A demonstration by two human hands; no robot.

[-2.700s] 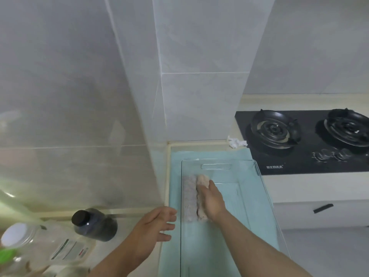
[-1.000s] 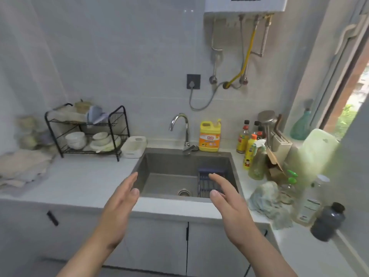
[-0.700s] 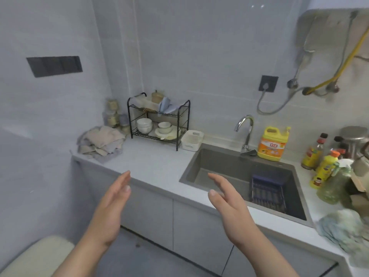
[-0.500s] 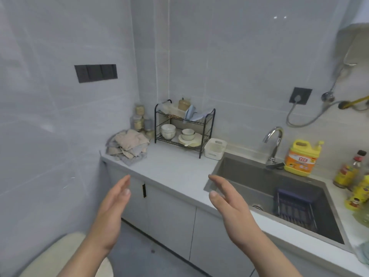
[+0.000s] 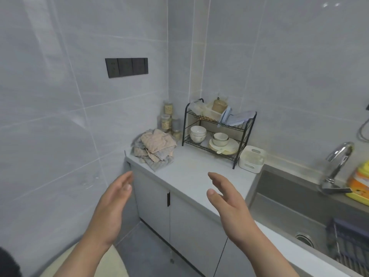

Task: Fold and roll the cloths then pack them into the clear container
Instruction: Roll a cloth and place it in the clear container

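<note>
On counter corner: cloths [image 5: 154,147] in crumpled beige/grey heap; left grip [image 5: 111,208], right grip [image 5: 229,204] both released.

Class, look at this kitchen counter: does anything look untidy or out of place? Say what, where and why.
The cloths lie in a crumpled, unfolded heap in the far left corner of the counter, beside the dish rack. Nothing looks spilled or broken.

A heap of crumpled cloths [image 5: 154,146] is piled at the far left corner of the pale desk [image 5: 191,172]. Jars [image 5: 167,120] are stacked behind it. A black wire rack [image 5: 217,136] is set beside it, then a white basket [image 5: 252,159] by the inset sink [image 5: 295,200].
</note>
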